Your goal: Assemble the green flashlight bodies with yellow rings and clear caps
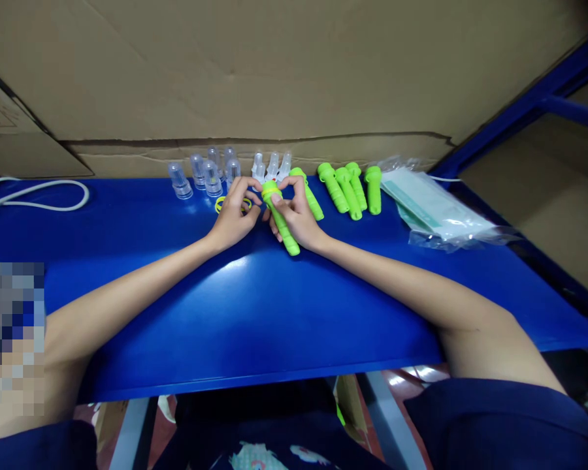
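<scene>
My right hand (298, 219) is wrapped round a lime-green flashlight body (285, 230), which tilts with its wide head away from me. A yellow ring (271, 191) sits around that head, beside my right thumb. My left hand (236, 212) is at the head's left side, its fingers curved and apart; whether the index fingertip touches the head I cannot tell. More yellow rings (219, 205) lie on the table behind my left hand, partly hidden by it. Another green flashlight body (314, 201) lies just behind my right hand.
Several clear threaded plastic covers (179, 181) and three clear-and-white pieces (273, 167) stand along the back of the blue table (255, 313). Several green flashlight bodies (345, 189) lie right of centre, near a plastic-wrapped packet (436, 202). A white cable (53, 206) loops at left; cardboard (274, 72) walls the back.
</scene>
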Motion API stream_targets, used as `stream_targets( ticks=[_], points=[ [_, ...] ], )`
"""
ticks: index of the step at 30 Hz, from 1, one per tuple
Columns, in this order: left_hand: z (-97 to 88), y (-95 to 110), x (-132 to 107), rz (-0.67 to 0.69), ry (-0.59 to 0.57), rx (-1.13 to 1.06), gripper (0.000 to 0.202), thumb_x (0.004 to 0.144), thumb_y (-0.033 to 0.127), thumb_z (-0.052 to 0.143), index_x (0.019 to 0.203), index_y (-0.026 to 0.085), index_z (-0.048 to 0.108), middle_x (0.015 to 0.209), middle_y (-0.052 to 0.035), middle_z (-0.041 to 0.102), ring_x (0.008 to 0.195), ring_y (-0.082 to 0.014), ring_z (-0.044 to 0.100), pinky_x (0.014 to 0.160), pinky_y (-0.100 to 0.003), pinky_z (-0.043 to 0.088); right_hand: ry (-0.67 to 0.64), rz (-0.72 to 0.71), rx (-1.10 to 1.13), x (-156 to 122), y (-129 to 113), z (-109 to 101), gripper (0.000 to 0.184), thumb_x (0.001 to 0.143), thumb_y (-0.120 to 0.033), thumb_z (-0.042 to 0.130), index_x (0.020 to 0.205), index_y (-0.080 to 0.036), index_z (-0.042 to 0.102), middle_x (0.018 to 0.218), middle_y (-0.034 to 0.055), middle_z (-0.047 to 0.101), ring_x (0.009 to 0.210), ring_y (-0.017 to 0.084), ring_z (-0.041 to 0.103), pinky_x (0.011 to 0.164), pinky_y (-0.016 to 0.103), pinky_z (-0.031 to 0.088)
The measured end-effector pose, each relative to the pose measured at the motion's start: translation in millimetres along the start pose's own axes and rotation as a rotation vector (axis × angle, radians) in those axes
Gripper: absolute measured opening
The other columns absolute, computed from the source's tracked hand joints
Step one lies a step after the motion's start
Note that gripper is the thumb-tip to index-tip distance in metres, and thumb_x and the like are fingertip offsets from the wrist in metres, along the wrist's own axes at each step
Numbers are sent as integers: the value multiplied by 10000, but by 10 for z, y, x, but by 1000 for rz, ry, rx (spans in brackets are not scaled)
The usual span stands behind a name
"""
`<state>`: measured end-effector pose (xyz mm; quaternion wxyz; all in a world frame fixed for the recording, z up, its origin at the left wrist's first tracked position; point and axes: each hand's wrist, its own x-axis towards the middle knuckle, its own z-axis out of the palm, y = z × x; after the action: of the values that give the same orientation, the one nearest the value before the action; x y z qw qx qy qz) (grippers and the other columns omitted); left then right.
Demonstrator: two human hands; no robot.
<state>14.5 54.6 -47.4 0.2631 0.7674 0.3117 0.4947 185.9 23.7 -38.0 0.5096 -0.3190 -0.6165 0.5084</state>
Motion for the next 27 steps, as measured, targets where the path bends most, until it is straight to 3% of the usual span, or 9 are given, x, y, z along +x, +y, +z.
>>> stream_targets(
  ticks=[27],
  points=[
    [-12, 35, -2, 40, -20, 76, 267, 830, 42, 557, 1039, 205, 589, 1196, -75, 593, 881, -117, 660, 678, -230, 519, 5, 10, -14, -5, 24, -27, 549, 928, -645, 660, 1073, -303, 257, 682, -130, 577, 388, 86, 529, 335, 163, 430]
  ],
)
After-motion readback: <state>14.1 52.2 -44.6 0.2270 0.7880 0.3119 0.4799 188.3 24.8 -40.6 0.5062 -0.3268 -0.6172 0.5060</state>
